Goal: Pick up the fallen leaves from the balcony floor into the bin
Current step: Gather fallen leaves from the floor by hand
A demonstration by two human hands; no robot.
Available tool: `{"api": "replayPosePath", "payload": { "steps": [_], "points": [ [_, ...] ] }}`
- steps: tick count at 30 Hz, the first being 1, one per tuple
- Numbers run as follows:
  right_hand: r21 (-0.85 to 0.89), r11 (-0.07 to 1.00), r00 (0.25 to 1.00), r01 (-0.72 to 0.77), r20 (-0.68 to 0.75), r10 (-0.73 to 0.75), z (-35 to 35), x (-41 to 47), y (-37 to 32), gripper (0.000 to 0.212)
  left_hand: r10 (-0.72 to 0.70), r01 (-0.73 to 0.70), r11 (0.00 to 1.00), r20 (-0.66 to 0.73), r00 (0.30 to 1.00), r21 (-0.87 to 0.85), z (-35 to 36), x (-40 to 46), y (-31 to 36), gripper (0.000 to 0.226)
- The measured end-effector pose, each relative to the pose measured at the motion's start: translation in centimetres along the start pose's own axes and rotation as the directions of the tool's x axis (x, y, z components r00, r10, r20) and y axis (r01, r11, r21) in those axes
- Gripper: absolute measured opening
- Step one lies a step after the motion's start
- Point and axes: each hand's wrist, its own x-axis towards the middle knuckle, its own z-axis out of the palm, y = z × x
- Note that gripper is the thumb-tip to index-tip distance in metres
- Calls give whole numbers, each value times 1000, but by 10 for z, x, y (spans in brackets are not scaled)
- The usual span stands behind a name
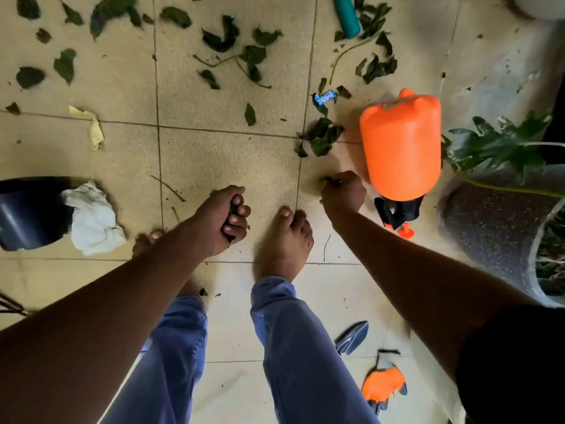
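Observation:
Several dark green fallen leaves [223,35] lie scattered over the beige floor tiles across the top of the view, with a small cluster [321,136] near the orange sprayer. My left hand [224,220] is a fist around crumpled leaves, low over the floor in front of my feet. My right hand [344,191] grips a few leaves at floor level beside the sprayer. The dark bin [27,209] lies at the left edge with white paper [91,218] at its mouth.
An orange pump sprayer [400,145] lies on its side right of my right hand. A speckled planter [489,228] with a green plant stands at the right. A trowel [351,338] and an orange glove [383,387] lie behind my feet. A teal tube [347,15], a yellow scrap [93,127] and a wrapper [325,97] are on the floor.

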Motion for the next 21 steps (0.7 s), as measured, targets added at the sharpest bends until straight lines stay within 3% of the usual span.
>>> {"api": "replayPosePath", "payload": {
  "steps": [2, 5, 8, 11, 14, 16, 21],
  "points": [
    [129, 991, 993, -30, 119, 15, -12, -27, -9, 8, -4, 4, 1000, -11, 1000, 1, 7, -1, 0, 41],
    [269, 959, 953, 90, 257, -162, -22, -60, -21, 8, 17, -16, 1000, -24, 1000, 21, 19, -1, 1, 41],
    [232, 883, 866, 407, 210, -454, -32, -92, -38, 9, 51, -49, 998, -53, 997, 30, 33, 0, 3, 41],
    [258, 814, 822, 521, 108, -560, -29, -113, -57, 14, 75, -77, 997, -75, 994, -27, 43, 2, 5, 42],
    [190, 759, 749, 623, 134, -649, -22, -130, -71, 14, 83, -82, 990, 2, 997, -111, 46, -3, 6, 43],
    [46, 705, 692, 708, 150, -706, -16, -137, -77, 10, 92, -87, 990, 45, 995, -110, 42, -5, 8, 43],
    [-210, 591, 615, 779, 65, -786, -12, -146, -86, 7, 103, -96, 990, 63, 993, -99, 23, -4, 8, 34]
  ]
}}
